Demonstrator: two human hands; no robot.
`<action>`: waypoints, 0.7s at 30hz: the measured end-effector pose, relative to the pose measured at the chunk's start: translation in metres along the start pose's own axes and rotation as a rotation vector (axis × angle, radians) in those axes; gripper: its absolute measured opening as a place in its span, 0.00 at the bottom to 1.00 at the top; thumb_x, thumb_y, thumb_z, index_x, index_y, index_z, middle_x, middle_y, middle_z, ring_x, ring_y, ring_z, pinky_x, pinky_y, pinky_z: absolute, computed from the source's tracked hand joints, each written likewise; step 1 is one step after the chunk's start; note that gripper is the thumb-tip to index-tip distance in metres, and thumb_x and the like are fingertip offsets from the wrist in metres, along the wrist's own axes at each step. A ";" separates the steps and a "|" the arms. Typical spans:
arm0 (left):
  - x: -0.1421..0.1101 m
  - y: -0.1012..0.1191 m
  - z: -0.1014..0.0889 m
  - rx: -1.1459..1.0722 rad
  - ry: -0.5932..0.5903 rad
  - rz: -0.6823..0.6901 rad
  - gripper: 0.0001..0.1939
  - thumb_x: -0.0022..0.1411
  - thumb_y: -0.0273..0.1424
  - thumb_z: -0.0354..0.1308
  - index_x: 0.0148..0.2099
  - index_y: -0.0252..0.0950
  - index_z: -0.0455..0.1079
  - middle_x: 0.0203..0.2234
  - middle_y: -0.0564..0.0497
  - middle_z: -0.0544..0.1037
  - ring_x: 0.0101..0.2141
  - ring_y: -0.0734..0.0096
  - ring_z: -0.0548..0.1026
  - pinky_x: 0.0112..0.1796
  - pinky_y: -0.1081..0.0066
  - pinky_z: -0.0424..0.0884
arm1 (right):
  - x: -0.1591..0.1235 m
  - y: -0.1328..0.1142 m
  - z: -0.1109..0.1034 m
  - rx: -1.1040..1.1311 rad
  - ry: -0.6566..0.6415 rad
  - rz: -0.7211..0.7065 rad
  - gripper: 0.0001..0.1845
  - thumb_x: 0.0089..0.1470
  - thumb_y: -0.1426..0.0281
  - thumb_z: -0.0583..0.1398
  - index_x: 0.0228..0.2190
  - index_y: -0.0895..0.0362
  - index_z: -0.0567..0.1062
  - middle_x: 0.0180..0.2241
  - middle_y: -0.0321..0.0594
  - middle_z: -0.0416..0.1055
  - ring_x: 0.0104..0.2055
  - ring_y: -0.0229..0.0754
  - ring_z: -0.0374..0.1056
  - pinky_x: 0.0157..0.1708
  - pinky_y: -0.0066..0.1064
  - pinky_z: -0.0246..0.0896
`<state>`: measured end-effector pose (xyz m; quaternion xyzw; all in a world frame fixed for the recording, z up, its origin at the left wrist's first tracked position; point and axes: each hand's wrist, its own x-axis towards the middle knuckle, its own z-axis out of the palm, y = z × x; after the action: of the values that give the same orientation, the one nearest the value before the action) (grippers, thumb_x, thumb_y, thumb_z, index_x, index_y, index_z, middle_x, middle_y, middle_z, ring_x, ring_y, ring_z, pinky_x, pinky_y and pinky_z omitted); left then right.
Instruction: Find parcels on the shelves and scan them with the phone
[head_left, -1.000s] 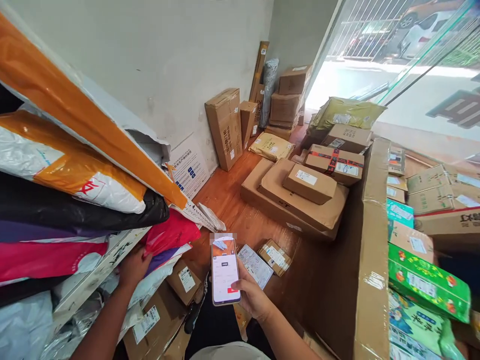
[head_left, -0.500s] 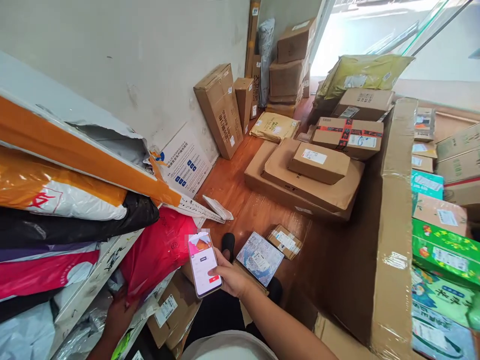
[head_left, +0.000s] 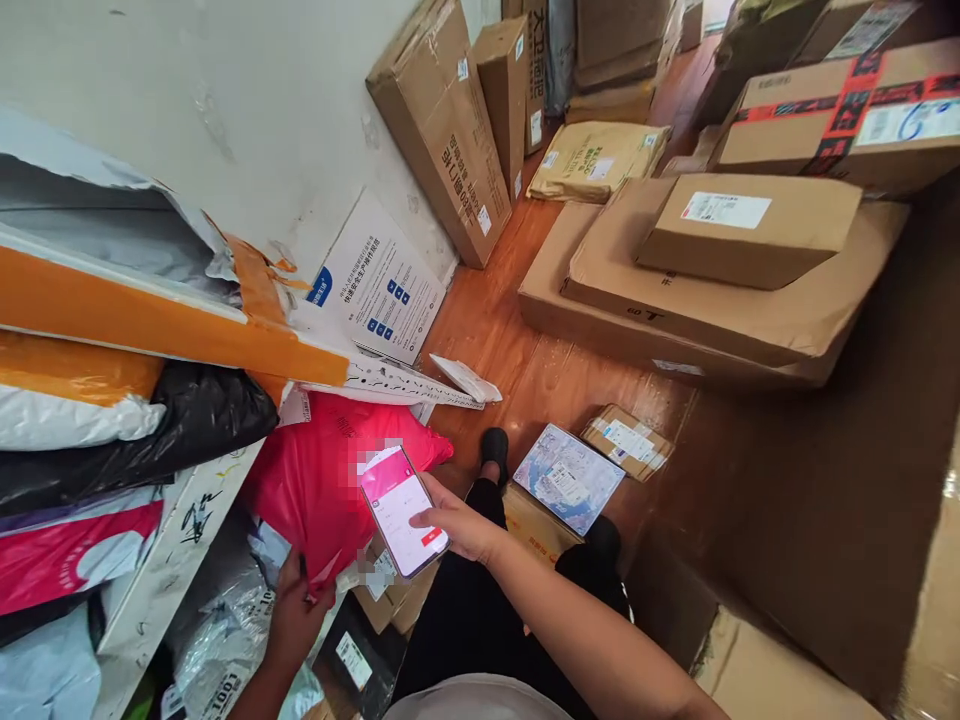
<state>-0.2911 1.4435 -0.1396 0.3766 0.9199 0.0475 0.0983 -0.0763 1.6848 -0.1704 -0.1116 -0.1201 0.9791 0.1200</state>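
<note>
In my right hand (head_left: 461, 525) is a smartphone (head_left: 403, 512) with its lit screen facing me; my thumb rests on the lower part of the screen. My left hand (head_left: 296, 600) pinches the lower end of a bright pink plastic parcel bag (head_left: 322, 480) beside the shelf. The phone partly covers the right side of this bag. Just below my left hand lie clear and grey plastic parcels (head_left: 225, 610) on a lower shelf level.
A shelf edge with orange tape (head_left: 172, 320) juts out at left, above a black parcel bag (head_left: 210, 420). Cartons (head_left: 720, 290) are stacked on the floor at right. A printed notice board (head_left: 382, 290) leans on the wall. A patterned flat box (head_left: 570, 478) lies near my feet.
The pink bag and my left hand have come out rightward from the shelf. My view has shifted down and closer to the floor. The smartphone stays in my right hand.
</note>
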 end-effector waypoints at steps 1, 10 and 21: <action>-0.001 -0.001 0.002 0.016 0.000 0.027 0.13 0.48 0.39 0.53 0.33 0.38 0.72 0.52 0.39 0.69 0.56 0.46 0.63 0.54 0.50 0.62 | 0.002 0.001 0.000 -0.001 -0.008 0.001 0.28 0.36 0.71 0.65 0.44 0.52 0.68 0.32 0.30 0.73 0.31 0.39 0.68 0.30 0.28 0.59; -0.005 0.022 0.009 0.497 -0.068 0.197 0.16 0.56 0.34 0.52 0.39 0.32 0.77 0.57 0.31 0.63 0.63 0.37 0.47 0.53 0.40 0.58 | 0.001 -0.023 0.016 -0.105 -0.076 0.079 0.28 0.36 0.54 0.70 0.38 0.54 0.74 0.29 0.30 0.74 0.29 0.37 0.68 0.29 0.26 0.60; -0.018 0.078 0.014 0.547 -0.263 0.079 0.15 0.61 0.34 0.52 0.41 0.34 0.79 0.57 0.33 0.65 0.62 0.28 0.44 0.54 0.31 0.46 | -0.005 -0.044 0.034 -0.217 -0.200 0.280 0.32 0.48 0.44 0.60 0.41 0.59 0.73 0.38 0.44 0.77 0.37 0.45 0.72 0.39 0.35 0.64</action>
<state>-0.2224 1.4870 -0.1379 0.4274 0.8627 -0.2472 0.1097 -0.0708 1.7177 -0.1255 -0.0418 -0.2193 0.9738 -0.0426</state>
